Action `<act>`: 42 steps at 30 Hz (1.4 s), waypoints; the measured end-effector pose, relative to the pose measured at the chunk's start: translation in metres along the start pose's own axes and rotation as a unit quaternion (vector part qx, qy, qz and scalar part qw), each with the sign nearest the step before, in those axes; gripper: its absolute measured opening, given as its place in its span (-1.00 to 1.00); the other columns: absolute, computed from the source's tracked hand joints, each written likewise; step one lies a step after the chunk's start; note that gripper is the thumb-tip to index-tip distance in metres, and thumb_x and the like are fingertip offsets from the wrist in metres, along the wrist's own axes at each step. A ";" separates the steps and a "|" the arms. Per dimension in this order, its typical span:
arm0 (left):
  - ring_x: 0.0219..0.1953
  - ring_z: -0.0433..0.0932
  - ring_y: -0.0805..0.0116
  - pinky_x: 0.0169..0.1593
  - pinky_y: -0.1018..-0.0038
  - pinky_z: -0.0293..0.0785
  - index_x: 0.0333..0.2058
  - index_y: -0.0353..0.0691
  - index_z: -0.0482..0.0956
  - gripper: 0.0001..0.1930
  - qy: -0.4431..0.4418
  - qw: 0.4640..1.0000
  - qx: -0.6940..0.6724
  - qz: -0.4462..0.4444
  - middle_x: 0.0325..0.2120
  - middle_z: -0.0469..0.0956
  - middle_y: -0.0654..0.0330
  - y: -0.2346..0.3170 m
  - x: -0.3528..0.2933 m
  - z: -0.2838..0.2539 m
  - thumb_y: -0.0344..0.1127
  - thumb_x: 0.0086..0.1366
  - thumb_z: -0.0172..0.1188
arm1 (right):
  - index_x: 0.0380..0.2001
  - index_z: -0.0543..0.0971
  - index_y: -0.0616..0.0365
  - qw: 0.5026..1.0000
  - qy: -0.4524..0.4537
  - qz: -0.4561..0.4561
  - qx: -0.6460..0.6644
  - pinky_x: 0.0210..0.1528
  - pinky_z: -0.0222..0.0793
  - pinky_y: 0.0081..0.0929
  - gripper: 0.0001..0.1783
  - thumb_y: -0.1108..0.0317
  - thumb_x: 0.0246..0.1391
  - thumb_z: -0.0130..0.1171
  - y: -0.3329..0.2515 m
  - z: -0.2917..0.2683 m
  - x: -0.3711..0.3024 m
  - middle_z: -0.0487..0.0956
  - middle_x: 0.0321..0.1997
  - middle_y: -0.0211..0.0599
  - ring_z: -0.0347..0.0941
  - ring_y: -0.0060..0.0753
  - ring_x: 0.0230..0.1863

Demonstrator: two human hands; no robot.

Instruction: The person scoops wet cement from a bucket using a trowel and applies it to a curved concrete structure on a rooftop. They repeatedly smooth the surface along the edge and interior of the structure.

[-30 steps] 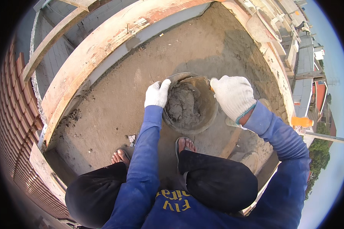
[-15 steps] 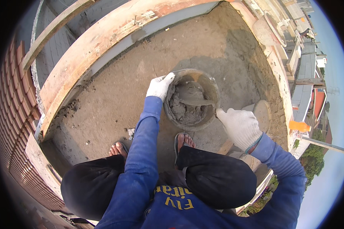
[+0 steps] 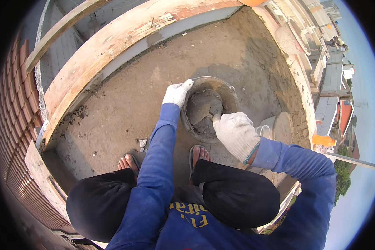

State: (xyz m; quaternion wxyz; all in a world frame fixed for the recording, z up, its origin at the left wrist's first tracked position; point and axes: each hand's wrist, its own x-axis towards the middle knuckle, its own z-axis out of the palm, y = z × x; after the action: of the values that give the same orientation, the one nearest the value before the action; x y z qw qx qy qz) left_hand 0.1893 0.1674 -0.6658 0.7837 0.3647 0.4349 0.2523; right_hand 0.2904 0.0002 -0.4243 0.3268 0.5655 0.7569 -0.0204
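Observation:
A round bucket (image 3: 230,96) of wet grey mortar (image 3: 201,102) stands on the cement floor in front of my feet. My left hand (image 3: 177,94), in a white knit glove, is closed on the bucket's left rim with the thumb along the top. In the other white glove, my right hand (image 3: 238,135) is closed around the handle of a trowel (image 3: 202,113) over the bucket's near right side. The trowel's blade lies in the mortar, smeared with it and hard to tell apart; the glove hides the handle.
A second, dirty container (image 3: 284,127) sits right of the bucket. Farther right an orange bottle (image 3: 324,140) rests by the edge board. White chips (image 3: 143,143) lie near my left foot. Curved-looking boards (image 3: 100,54) border the floor, with a tiled roof (image 3: 18,96) beyond at left.
My right hand has moved left and inward over the bucket, and the trowel's blade has turned and shifted down into the mortar. My left hand stays on the rim.

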 end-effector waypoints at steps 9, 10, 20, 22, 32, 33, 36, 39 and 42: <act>-0.21 0.67 0.45 0.01 0.36 0.58 -0.05 -0.40 0.81 -0.47 0.045 0.969 0.227 0.084 -0.26 0.83 0.15 0.029 -0.042 0.067 0.09 0.56 0.31 | -0.16 0.58 0.11 0.950 0.063 0.244 0.182 -0.31 0.64 -0.06 -0.80 0.27 0.27 0.33 0.061 0.048 -0.119 0.71 -0.23 -0.07 0.75 0.04 -0.31; -0.22 0.66 0.45 0.00 0.36 0.58 -0.06 -0.40 0.81 -0.48 0.044 0.968 0.230 0.087 -0.29 0.82 0.15 0.031 -0.047 0.074 0.07 0.56 0.30 | -0.19 0.57 0.11 0.919 0.074 0.292 0.253 -0.31 0.63 -0.05 -0.80 0.24 0.31 0.32 0.064 0.055 -0.126 0.70 -0.22 -0.04 0.75 0.04 -0.31; -0.25 0.61 0.50 -0.06 0.43 0.57 -0.07 -0.39 0.79 -0.61 0.061 0.963 0.211 0.158 -0.32 0.77 0.18 0.008 -0.096 0.125 -0.07 0.60 0.31 | -0.22 0.64 0.20 0.842 -0.030 0.226 0.489 -0.21 0.62 0.16 -0.54 -0.05 0.42 0.20 -0.012 0.170 -0.073 0.70 -0.43 0.14 0.71 0.33 -0.28; -0.25 0.60 0.50 -0.06 0.43 0.57 -0.09 -0.39 0.79 -0.60 0.066 0.964 0.207 0.154 -0.34 0.76 0.21 0.007 -0.094 0.123 -0.07 0.60 0.31 | -0.20 0.63 0.20 0.825 -0.048 0.211 0.523 -0.18 0.62 0.18 -0.54 -0.06 0.43 0.19 -0.006 0.166 -0.073 0.71 -0.39 0.15 0.71 0.36 -0.25; -0.34 0.37 0.64 -0.24 0.53 0.36 -0.22 -0.39 0.74 -0.56 0.086 0.981 0.117 0.127 -0.43 0.53 0.44 0.007 -0.071 0.113 -0.04 0.63 0.27 | -0.13 0.66 0.07 0.898 0.079 0.220 0.372 -0.29 0.60 -0.04 -0.73 0.09 0.39 0.29 0.053 0.125 -0.109 0.68 -0.39 -0.02 0.72 0.11 -0.33; -0.30 0.38 0.65 -0.21 0.53 0.38 -0.21 -0.39 0.75 -0.56 0.096 0.981 0.131 0.102 -0.40 0.56 0.44 0.017 -0.079 0.117 -0.04 0.64 0.28 | -0.13 0.66 0.07 0.913 0.085 0.224 0.332 -0.30 0.60 -0.06 -0.74 0.11 0.38 0.31 0.058 0.123 -0.112 0.68 -0.40 -0.04 0.72 0.09 -0.33; -0.29 0.36 0.65 -0.23 0.54 0.33 -0.17 -0.35 0.74 -0.58 0.083 0.980 0.138 0.114 -0.38 0.54 0.46 0.021 -0.086 0.115 -0.02 0.64 0.29 | -0.13 0.66 0.07 0.899 0.146 0.260 0.321 -0.31 0.59 -0.05 -0.76 0.15 0.36 0.34 0.061 0.121 -0.120 0.68 -0.41 -0.04 0.72 0.12 -0.34; -0.32 0.32 0.65 -0.26 0.54 0.30 -0.19 -0.35 0.73 -0.58 0.079 0.979 0.146 0.123 -0.41 0.50 0.47 0.018 -0.087 0.111 -0.03 0.65 0.28 | -0.14 0.65 0.10 0.860 0.132 0.312 0.382 -0.31 0.58 0.01 -0.75 0.14 0.37 0.34 0.062 0.133 -0.126 0.68 -0.42 0.02 0.70 0.22 -0.34; -0.32 0.33 0.65 -0.26 0.54 0.31 -0.18 -0.37 0.74 -0.58 0.063 0.978 0.169 0.102 -0.43 0.50 0.47 0.024 -0.095 0.122 -0.03 0.65 0.28 | -0.15 0.62 0.13 0.835 0.046 0.305 0.455 -0.27 0.56 0.13 -0.67 0.05 0.44 0.25 0.052 0.163 -0.116 0.70 -0.38 0.13 0.67 0.38 -0.30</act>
State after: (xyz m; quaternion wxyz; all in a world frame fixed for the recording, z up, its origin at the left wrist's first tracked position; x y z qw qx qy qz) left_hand 0.2458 0.0717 -0.5558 0.6521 0.5176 0.4801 0.2762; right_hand 0.4292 -0.1444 -0.4743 -0.0125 0.8530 0.4654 -0.2360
